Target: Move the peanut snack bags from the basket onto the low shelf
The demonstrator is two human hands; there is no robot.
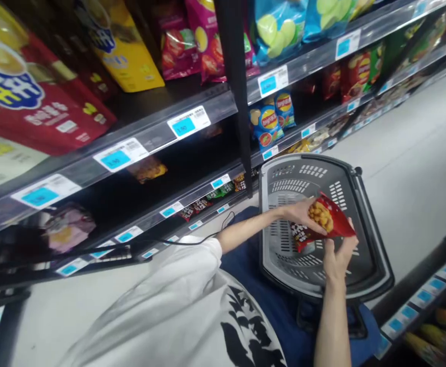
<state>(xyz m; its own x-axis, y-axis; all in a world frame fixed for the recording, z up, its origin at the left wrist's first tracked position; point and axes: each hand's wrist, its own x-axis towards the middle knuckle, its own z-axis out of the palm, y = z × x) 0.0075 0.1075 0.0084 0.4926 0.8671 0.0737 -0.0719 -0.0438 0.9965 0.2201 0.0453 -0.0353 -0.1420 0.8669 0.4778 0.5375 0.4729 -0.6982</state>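
Both my hands grip a red snack bag (322,216) with a picture of golden nuggets on its front. My left hand (301,213) holds the upper left side, fingers closed on the edge. My right hand (339,252) pinches the lower right end. The bag is tilted, above the grey shopping basket (266,229), whose slotted walls surround it from this view. Beneath the bag, a small pale item in the basket is mostly hidden, and I cannot make out what it is.
Shelves with price labels (188,122) run along the left, with red and yellow snack bags (131,56) close by. Blue chip bags (266,122) stand on a farther shelf. Another shelf edge (417,306) lies at lower right. A thin black cable (192,243) crosses near my left sleeve.
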